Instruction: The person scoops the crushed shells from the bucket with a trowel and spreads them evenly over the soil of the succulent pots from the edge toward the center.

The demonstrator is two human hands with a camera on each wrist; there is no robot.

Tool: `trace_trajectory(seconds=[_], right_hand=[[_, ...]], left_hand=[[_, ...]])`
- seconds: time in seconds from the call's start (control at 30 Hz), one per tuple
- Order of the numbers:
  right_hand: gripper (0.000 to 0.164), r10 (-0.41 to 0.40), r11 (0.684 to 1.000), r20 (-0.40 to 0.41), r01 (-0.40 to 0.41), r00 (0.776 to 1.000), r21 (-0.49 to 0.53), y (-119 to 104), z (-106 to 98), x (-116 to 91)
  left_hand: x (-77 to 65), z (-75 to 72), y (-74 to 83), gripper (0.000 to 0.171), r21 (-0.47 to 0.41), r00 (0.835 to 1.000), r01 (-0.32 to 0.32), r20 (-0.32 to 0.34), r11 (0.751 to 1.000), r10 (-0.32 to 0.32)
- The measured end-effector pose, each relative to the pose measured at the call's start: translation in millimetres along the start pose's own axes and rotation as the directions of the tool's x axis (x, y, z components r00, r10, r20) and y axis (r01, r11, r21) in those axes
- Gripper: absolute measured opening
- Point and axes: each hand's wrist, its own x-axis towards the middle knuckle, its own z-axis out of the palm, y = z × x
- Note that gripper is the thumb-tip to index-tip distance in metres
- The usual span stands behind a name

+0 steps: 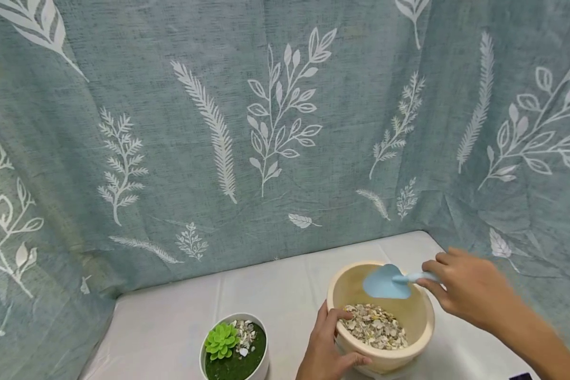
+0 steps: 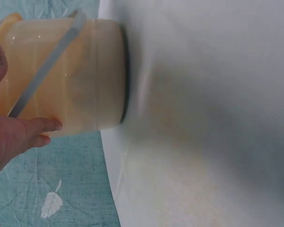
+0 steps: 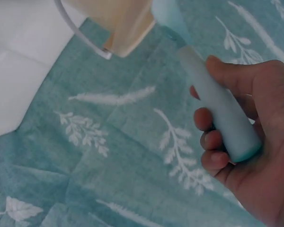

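Observation:
A cream bucket point(image 1: 427, 322) with a wire-like handle point(image 2: 47, 66) stands on the white-covered table, holding pebble-like chips point(image 1: 375, 327) in pale mixed colours. My left hand point(image 1: 328, 340) grips its left rim, fingers over the edge and thumb on the outer wall. In my right hand point(image 1: 470, 287) is a light blue trowel point(image 1: 385, 282), held by its handle point(image 3: 222, 106). The trowel's blade hangs over the bucket's back right part, above the chips and apart from them. Whether anything lies on the blade cannot be seen.
Left of the bucket stands a white round pot point(image 1: 265, 364) with a green succulent point(image 1: 221, 340), pale chips and a dark green mossy surface. A blue-green cloth point(image 1: 285, 221) with white leaf prints hangs behind and beside the table point(image 1: 171, 322). A small dark object point(image 1: 521, 376) shows at the lower right.

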Motion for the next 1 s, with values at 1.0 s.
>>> trace_trajectory(seconds=[1.0], right_hand=[[0.055,-0.104,0.983,0.344,0.043,0.933,0.18,-25,74,19]], left_hand=[[1.7,4.2,-0.6,0.04,0.055,0.999,0.029,-0.031,0.998,-0.027]])
